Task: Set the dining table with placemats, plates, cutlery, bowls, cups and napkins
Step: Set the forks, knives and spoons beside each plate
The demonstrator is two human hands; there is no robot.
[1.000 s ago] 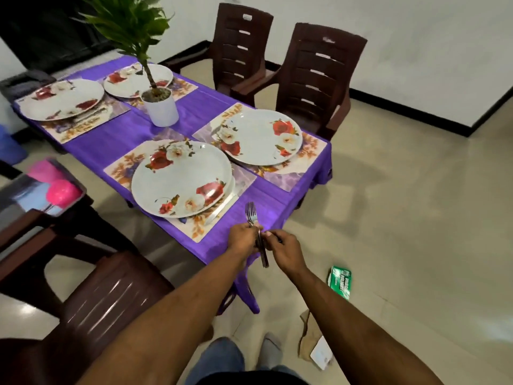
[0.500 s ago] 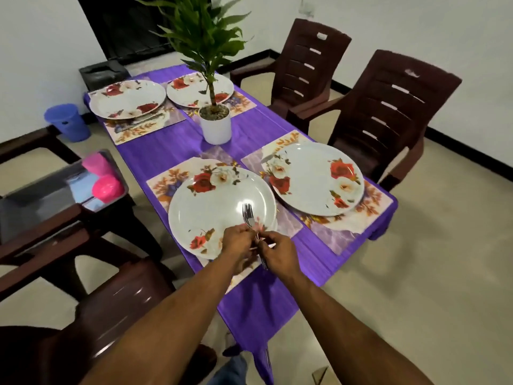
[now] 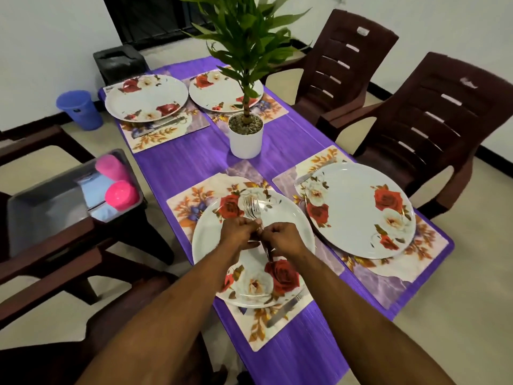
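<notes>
So both hands (image 3: 241, 234) (image 3: 283, 238) pinching fork bundle (image 3: 252, 208), tines above fingers; loose grip, forks clatter onto floral plate (image 3: 299, 226) below.

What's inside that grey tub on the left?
In the grey tub lie two pink cups on their sides, resting on something pale blue, perhaps folded cloth or napkins. What lies under the blue layer, or beneath the cups, is covered and cannot be seen.
</notes>
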